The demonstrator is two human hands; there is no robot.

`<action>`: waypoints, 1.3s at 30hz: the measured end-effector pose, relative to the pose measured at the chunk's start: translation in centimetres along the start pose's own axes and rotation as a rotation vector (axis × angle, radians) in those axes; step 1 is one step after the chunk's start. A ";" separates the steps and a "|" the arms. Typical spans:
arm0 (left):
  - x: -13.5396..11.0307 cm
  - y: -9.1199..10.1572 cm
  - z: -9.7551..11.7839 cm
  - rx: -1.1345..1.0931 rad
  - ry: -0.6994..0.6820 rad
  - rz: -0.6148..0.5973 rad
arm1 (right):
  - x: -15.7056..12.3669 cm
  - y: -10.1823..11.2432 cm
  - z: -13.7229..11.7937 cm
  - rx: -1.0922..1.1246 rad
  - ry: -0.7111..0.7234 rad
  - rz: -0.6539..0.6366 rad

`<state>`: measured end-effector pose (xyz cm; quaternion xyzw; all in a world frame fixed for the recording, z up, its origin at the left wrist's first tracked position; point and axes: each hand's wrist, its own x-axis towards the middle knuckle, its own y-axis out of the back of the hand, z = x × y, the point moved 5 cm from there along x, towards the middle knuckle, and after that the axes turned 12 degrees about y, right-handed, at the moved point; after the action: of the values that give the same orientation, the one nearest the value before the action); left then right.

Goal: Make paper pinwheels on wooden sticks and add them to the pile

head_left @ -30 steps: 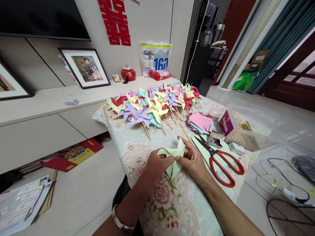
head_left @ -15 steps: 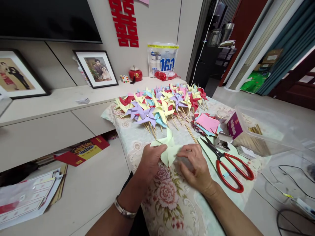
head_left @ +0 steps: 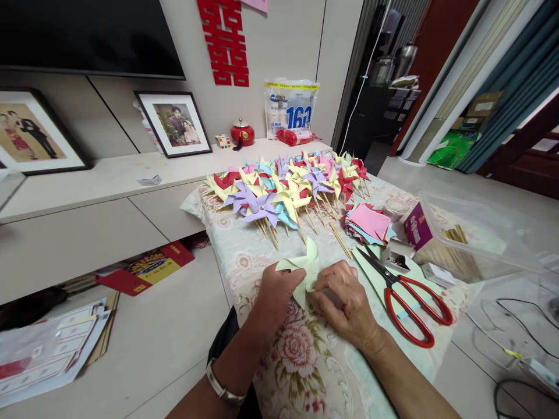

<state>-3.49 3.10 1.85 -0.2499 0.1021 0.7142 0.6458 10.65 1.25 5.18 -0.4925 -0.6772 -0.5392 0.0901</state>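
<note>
The light green paper pinwheel (head_left: 311,262) is between the two hands, above the near part of the table (head_left: 238,282), with one pointed blade toward the far side. The left hand (head_left: 277,291) holds it, thumb pressed on top and the fingers mostly hidden beneath. The right hand (head_left: 347,297) is bent narrow, thumb and forefinger close together at the paper's lower right edge; whether they pinch it I cannot tell.

A strip of flowered cloth separates the paper from the crowd of pinwheels (head_left: 288,192) on sticks, which fills the far part of the table. The table's left edge runs just beside the left hand, and past it a stretch of floor (head_left: 174,331) reaches to the white cabinet (head_left: 109,215).

Room is tighter on the right. The red-handled scissors (head_left: 395,279) lie just beside the right hand, partly over green sheets (head_left: 370,276), blades toward the far left, handles near the table's right edge. Past the blades stand a small open box (head_left: 398,256) and a stack of colored paper (head_left: 370,222), loose sticks (head_left: 340,240) on its left and a clear plastic box (head_left: 463,265) to the right.
</note>
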 end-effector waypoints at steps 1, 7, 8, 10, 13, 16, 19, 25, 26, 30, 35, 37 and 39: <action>-0.2 0.0 0.1 -0.010 -0.008 -0.002 | 0.0 0.0 0.2 0.013 -0.014 0.003; -0.6 0.0 0.3 0.101 -0.061 0.063 | -0.5 -0.2 1.3 0.067 -0.125 0.003; -0.5 0.0 0.3 0.117 -0.066 0.070 | -0.5 -0.3 1.5 0.074 -0.145 0.001; -0.4 0.0 0.1 0.129 -0.075 0.067 | -0.6 -0.4 1.8 0.086 -0.186 -0.002; -0.1 -0.1 -0.2 0.141 -0.090 0.051 | -0.7 -0.6 2.2 0.100 -0.238 -0.008; 0.0 -0.1 -0.5 0.148 -0.086 0.050 | -0.8 -0.8 2.5 0.117 -0.271 -0.014; 0.0 -0.2 -0.5 0.140 -0.060 0.046 | -0.8 -0.9 2.6 0.131 -0.293 -0.015; 0.3 -0.1 -0.9 0.168 -0.046 0.063 | -0.8 -0.9 2.7 0.137 -0.311 -0.021; 0.4 0.0 -1.0 0.180 -0.052 0.065 | -0.8 -0.9 2.7 0.135 -0.313 -0.023; 0.8 0.0 -1.4 0.215 -0.085 0.049 | -0.8 -1.0 2.7 0.138 -0.316 -0.024; 1.0 -0.2 -1.5 0.208 -0.104 0.049 | -0.8 -1.0 2.7 0.132 -0.321 -0.032; 0.9 -0.2 -1.6 0.199 -0.111 0.064 | -0.8 -1.0 2.7 0.130 -0.324 -0.034; 0.9 -0.2 -1.7 0.192 -0.129 0.064 | -0.9 -1.0 2.8 0.133 -0.327 -0.034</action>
<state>-2.91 3.12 0.00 -0.1371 0.1363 0.7359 0.6490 11.45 3.11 2.81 -0.5550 -0.7253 -0.4074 0.0018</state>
